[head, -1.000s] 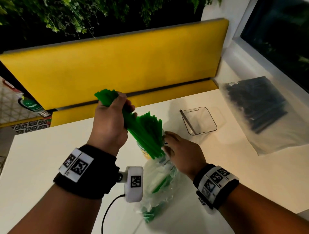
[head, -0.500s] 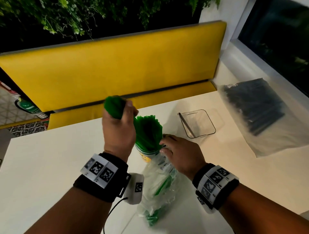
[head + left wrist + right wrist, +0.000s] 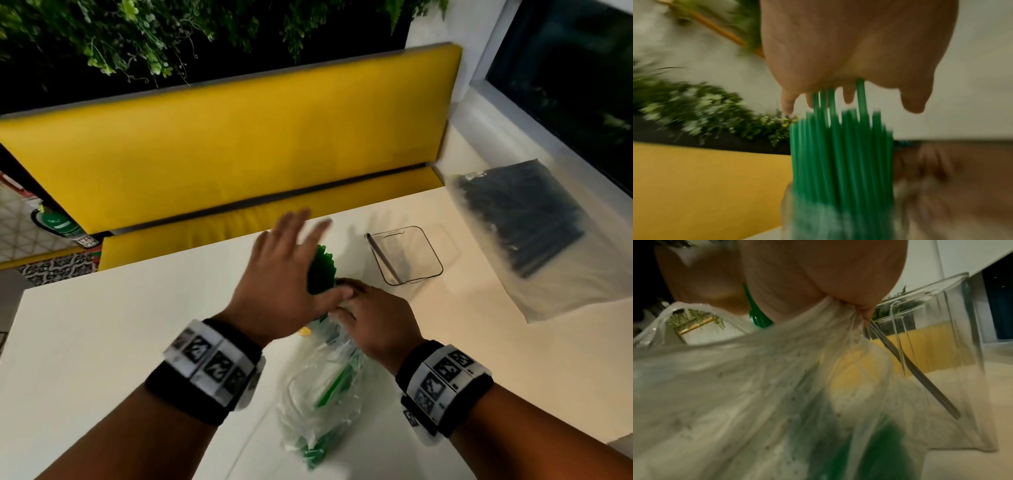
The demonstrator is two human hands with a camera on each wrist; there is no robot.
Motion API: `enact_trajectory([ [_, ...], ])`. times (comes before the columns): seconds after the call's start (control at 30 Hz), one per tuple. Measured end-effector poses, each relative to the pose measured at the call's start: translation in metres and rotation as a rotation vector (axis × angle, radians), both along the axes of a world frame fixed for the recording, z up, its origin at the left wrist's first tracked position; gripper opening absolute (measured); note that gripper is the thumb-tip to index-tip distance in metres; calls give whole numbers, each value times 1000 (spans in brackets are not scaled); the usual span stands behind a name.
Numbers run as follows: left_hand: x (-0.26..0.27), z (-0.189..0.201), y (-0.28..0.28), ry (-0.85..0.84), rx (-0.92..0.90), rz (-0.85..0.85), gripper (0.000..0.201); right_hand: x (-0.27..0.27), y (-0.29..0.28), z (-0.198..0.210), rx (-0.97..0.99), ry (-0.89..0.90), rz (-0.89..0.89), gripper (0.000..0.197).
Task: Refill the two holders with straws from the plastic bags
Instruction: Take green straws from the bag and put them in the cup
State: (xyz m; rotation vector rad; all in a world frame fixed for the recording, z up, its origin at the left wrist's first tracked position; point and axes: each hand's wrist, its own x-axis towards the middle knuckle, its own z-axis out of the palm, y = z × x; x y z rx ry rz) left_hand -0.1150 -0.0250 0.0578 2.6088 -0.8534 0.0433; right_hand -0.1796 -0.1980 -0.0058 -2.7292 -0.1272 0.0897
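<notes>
Pressing flat on the green straws (image 3: pixel 321 270), the left hand (image 3: pixel 284 277) is spreading straight fingers over their tops as they stand upright in a holder on the table (image 3: pixel 102 325). The right hand (image 3: pixel 373 322) is pinching the bag (image 3: pixel 322 394) just beside them; the clear holder (image 3: pixel 407 257) is standing near.

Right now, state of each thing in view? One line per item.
Left hand: open, flat on the green straws' tops.
Green straws: upright in their holder, a few standing higher.
Right hand: pinches the green-straw bag.
Green-straw bag: crumpled, a few straws left inside.
Clear holder: upright, one dark straw inside.
Black-straw bag: flat on the table, full.
</notes>
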Motion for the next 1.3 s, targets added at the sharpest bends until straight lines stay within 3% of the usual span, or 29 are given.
enact_trajectory([
  [0.07, 3, -15, -8, -67, 255, -92, 80, -1, 0, -1, 8, -1, -10, 26],
  [0.27, 4, -16, -9, -113, 257, -67, 58, -10, 1, 1, 136, -15, -49, 27],
  [0.33, 1, -5, -6, -107, 255, -28, 62, -12, 1, 2, 214, -2, -86, 32],
  [0.4, -11, 17, -1, -168, 101, 39, 65, -16, -2, 1, 284, 14, -154, 41],
  [0.47, -39, 34, 1, -265, -191, -7, 45, -22, -7, -3, 331, -12, -194, 47],
  [0.5, -58, 36, -1, -221, -285, -76, 31, -26, -9, -8, 360, -44, -202, 48],
  [0.57, -96, 18, -9, 100, -222, -162, 22, -33, -15, -15, 402, -53, -226, 45],
  [0.63, -118, -20, -19, 427, -69, -87, 28, -38, -20, -15, 496, 31, -239, 42],
  [0.73, -117, -79, -20, 614, 52, 124, 32, -54, -26, -11, 613, 64, -250, 50],
  [0.83, -113, -111, -19, 696, 198, 118, 34, -81, -43, -43, 636, -20, -506, 44],
  [0.87, -113, -117, -19, 713, 232, 105, 34, -90, -50, -54, 588, 58, -607, 38],
  [0.93, -113, -121, -19, 755, 277, 89, 34, -103, -57, -75, 565, 412, -688, 27],
  [1.0, -113, -125, -21, 818, 284, 99, 34, -109, -48, -83, 644, 697, -605, 22],
  [1.07, -115, -129, -26, 854, 251, 109, 37, -105, -36, -88, 756, 831, -584, 22],
  [1.3, -115, -133, -41, 922, 106, 183, 29, -93, -22, -79, 1059, 846, -618, 31],
])
